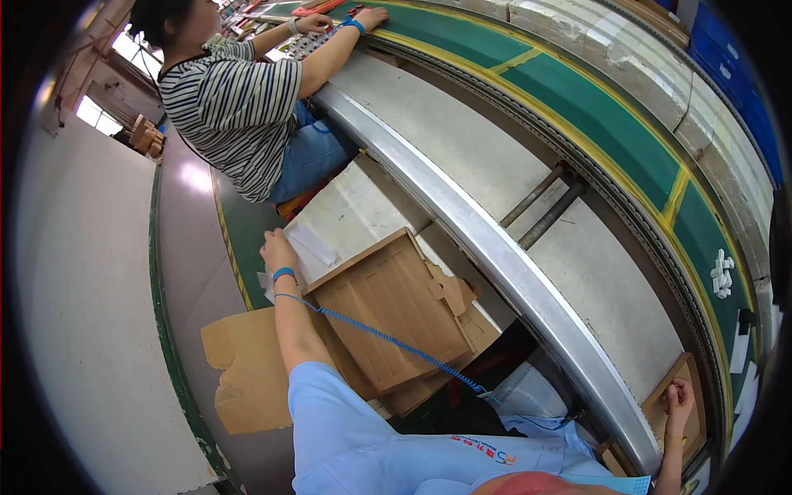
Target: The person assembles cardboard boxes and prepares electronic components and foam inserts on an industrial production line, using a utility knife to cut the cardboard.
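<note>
My left hand [279, 251] reaches out to the left beside white thin sheets [311, 245] at the far edge of an open brown cardboard box [392, 309]. Its fingers curl downward, and whatever they grip is hidden. Around that wrist sits a blue wrist strap [284, 272] with a coiled blue cord [388, 341] running across the box. Far to the right, my right hand [679, 398] is over a shallow cardboard tray [689, 369] by the conveyor. Those fingers are curled together, and anything between them cannot be made out.
A green conveyor belt [569, 103] with yellow lines curves past a metal ledge [487, 239]. White parts [722, 274] lie on the belt at right. A co-worker in a striped shirt [231, 107] sits at far left. A brown cardboard flap [247, 371] sticks out left of the box.
</note>
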Action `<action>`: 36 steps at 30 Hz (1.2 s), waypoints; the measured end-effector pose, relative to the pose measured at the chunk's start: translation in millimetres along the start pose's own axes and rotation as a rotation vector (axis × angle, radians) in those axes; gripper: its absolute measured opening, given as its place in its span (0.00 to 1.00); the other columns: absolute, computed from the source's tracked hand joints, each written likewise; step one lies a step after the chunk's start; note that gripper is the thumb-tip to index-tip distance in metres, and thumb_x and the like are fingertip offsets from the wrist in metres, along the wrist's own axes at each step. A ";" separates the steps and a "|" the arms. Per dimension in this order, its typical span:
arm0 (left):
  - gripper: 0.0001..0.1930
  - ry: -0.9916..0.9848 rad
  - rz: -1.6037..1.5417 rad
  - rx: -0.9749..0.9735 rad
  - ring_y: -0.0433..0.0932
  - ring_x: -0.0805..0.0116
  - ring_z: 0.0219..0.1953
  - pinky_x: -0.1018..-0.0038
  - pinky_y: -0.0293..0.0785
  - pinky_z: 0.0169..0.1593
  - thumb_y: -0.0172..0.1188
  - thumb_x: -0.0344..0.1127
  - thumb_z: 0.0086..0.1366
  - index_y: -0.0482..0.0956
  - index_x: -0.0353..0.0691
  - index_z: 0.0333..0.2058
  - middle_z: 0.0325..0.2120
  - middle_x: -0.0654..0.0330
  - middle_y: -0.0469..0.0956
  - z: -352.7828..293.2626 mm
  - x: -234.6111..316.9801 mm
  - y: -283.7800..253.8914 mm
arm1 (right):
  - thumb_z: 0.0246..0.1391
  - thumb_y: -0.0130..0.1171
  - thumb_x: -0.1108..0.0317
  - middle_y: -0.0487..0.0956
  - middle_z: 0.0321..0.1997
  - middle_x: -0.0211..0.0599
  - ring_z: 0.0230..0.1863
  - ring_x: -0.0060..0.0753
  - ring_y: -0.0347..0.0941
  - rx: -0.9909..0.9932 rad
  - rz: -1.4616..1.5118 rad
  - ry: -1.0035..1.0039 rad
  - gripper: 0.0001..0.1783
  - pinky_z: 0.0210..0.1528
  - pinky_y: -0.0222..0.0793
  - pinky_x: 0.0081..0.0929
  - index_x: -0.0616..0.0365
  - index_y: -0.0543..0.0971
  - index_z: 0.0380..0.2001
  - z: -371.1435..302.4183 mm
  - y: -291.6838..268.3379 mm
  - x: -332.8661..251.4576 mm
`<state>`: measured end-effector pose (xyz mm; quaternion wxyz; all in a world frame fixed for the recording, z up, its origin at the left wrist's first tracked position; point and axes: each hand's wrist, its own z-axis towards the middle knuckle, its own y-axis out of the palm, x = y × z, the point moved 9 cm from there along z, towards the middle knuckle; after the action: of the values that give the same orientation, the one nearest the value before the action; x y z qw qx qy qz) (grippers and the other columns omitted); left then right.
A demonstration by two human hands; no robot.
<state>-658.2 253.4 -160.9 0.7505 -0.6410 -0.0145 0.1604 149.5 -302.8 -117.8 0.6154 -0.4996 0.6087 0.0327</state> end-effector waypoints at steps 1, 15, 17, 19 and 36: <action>0.11 -0.044 -0.059 0.181 0.73 0.57 0.42 0.59 0.63 0.48 0.48 0.29 0.57 0.73 0.45 0.39 0.35 0.56 0.71 -0.2 -3.7 -30.8 | 0.53 0.54 0.65 0.69 0.22 0.21 0.21 0.11 0.63 -0.016 -0.004 0.000 0.10 0.17 0.52 0.09 0.56 0.72 0.37 -2.0 4.1 -5.0; 0.11 0.471 -0.522 0.753 0.71 0.59 0.39 0.67 0.64 0.43 0.49 0.30 0.55 0.75 0.44 0.37 0.27 0.58 0.74 -103.3 54.9 -326.8 | 0.52 0.54 0.70 0.69 0.24 0.24 0.24 0.14 0.64 -0.014 -0.036 -0.303 0.07 0.26 0.58 0.12 0.60 0.74 0.34 -21.0 -3.4 -56.1; 0.12 0.496 -0.657 0.579 0.71 0.55 0.37 0.66 0.66 0.40 0.50 0.33 0.51 0.75 0.42 0.36 0.25 0.55 0.75 -106.5 73.6 -327.3 | 0.51 0.54 0.71 0.73 0.28 0.28 0.29 0.18 0.67 0.000 -0.014 -0.419 0.08 0.32 0.63 0.16 0.62 0.75 0.35 -22.6 -7.7 -74.0; 0.15 0.640 -0.556 0.341 0.71 0.52 0.35 0.64 0.67 0.39 0.51 0.36 0.50 0.75 0.40 0.37 0.27 0.51 0.75 -107.8 102.7 -291.0 | 0.50 0.54 0.72 0.75 0.31 0.32 0.31 0.19 0.68 0.015 -0.030 -0.447 0.08 0.34 0.64 0.16 0.63 0.76 0.35 -22.8 -8.5 -91.2; 0.18 1.207 -1.075 0.322 0.72 0.63 0.42 0.71 0.67 0.47 0.50 0.21 0.56 0.69 0.35 0.48 0.42 0.53 0.71 -273.7 364.3 -386.1 | 0.49 0.54 0.73 0.73 0.25 0.26 0.25 0.14 0.67 0.165 0.329 -0.298 0.10 0.25 0.62 0.13 0.60 0.75 0.38 -31.8 -129.1 -53.0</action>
<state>-164.8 36.9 96.7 0.6862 -0.4071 0.1095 -0.5927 196.9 -357.9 5.5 0.7234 -0.3316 0.5851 0.1560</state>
